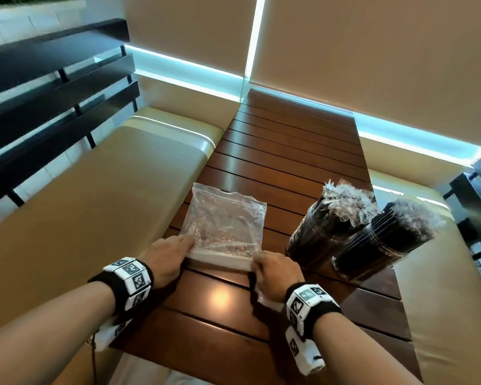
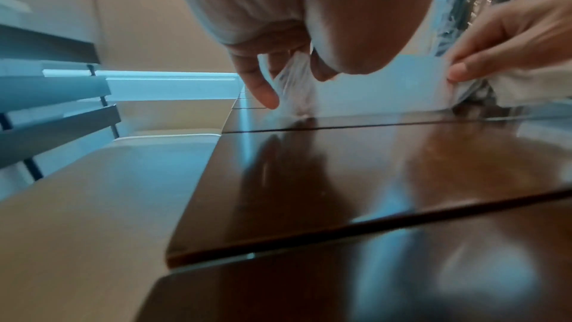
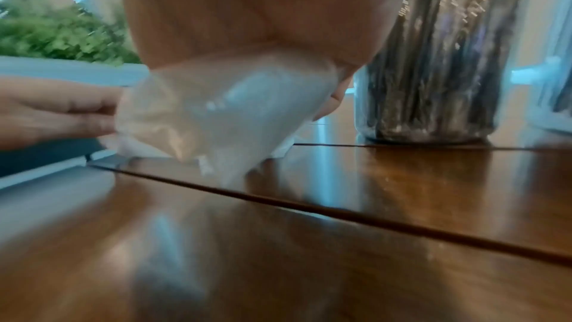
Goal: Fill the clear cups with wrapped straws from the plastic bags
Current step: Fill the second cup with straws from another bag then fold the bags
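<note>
An empty clear plastic bag [image 1: 225, 218] lies flat on the slatted wooden table [image 1: 286, 151], close to its left edge. Its near end is folded into a narrow strip, and the person holds this strip at both ends. The left hand [image 1: 164, 257] pinches the left end between thumb and fingertips [image 2: 263, 93], near the table's left edge. The right hand [image 1: 275, 270] pinches the right end, and it also keeps a second crumpled bag [image 3: 223, 112] gathered in its curled fingers under the palm. Toward the right edge of the table stand two clear cups [image 1: 314, 234], upright and touching each other, both packed full of black wrapped straws [image 1: 345, 201] whose clear wrapper tips stick out on top.
</note>
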A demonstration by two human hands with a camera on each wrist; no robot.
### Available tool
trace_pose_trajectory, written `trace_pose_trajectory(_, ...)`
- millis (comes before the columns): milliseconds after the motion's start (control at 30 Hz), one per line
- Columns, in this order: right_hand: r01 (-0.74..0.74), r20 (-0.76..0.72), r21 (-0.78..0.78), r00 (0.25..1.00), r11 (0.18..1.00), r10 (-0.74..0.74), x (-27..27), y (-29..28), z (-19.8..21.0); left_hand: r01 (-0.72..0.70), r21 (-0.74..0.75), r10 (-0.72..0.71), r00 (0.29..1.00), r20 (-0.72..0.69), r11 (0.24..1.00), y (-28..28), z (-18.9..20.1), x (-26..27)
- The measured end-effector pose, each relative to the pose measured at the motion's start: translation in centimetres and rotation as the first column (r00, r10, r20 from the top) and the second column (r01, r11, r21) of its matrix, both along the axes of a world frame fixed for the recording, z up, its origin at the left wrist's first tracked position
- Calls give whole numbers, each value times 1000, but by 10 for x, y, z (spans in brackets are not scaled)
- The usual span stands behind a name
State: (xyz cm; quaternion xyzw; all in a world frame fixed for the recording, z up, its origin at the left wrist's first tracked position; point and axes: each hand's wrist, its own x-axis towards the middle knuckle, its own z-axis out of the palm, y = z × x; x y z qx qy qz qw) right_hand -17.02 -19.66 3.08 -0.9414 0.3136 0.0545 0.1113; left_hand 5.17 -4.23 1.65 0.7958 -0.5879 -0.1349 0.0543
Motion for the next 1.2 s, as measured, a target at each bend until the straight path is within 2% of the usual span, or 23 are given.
trace_pose_trajectory(100,117,-26,73,993,990,-116,5,-3,-4,-87,65,91,994,-53,994,-4,-2,5)
trace_pose_trajectory(200,213,-71,98,976,972,-207,7,-2,-10,-128,110,131,991,-22,986,-9,-11,7)
trace_pose_trajectory(300,266,-87,34,961,963,-262,6,5,-16,-165,144,164,986,20,976,-14,-20,5)
trace_pose_trajectory(367,230,-51,-44,971,972,-232,4,12,-15,-188,62,180,977,113,980,-15,-21,3)
trace_pose_trajectory(400,171,-46,-85,983,982,-175,1,14,-16,-139,-43,144,972,183,989,-14,-21,3)
trace_pose_trajectory(467,6,-69,-132,998,991,-16,-4,14,-18,70,-61,-49,954,296,996,-14,-14,2)
trace_pose_trajectory(533,-98,-63,-143,994,985,89,-10,12,-16,295,-64,-252,894,372,953,-13,-16,7)
trace_pose_trajectory(600,-139,-63,-134,989,981,131,-17,9,-12,392,-7,-369,870,327,920,-8,-12,10)
trace_pose_trajectory(700,-176,-158,-97,974,980,160,-22,3,-10,321,-1,-314,928,201,947,4,-6,10)
trace_pose_trajectory(800,-180,-148,-115,976,977,162,-22,2,-10,319,15,-315,926,207,948,11,-2,14)
trace_pose_trajectory(900,-189,-141,-108,975,976,173,-23,4,-13,256,-8,-251,953,172,967,8,-8,12)
trace_pose_trajectory(967,-168,-122,-107,981,980,154,-26,4,-15,161,-26,-158,982,102,987,3,-11,7)
trace_pose_trajectory(1067,-163,-34,-129,987,978,160,-23,6,-14,-84,-51,80,994,-70,995,-4,-6,4)
trace_pose_trajectory(1133,-77,51,-71,995,995,81,-16,6,-10,-154,-40,152,987,-48,987,-8,-4,2)
trace_pose_trajectory(1200,46,67,47,997,998,-49,-8,3,-8,-191,-7,191,981,16,982,-10,-4,2)
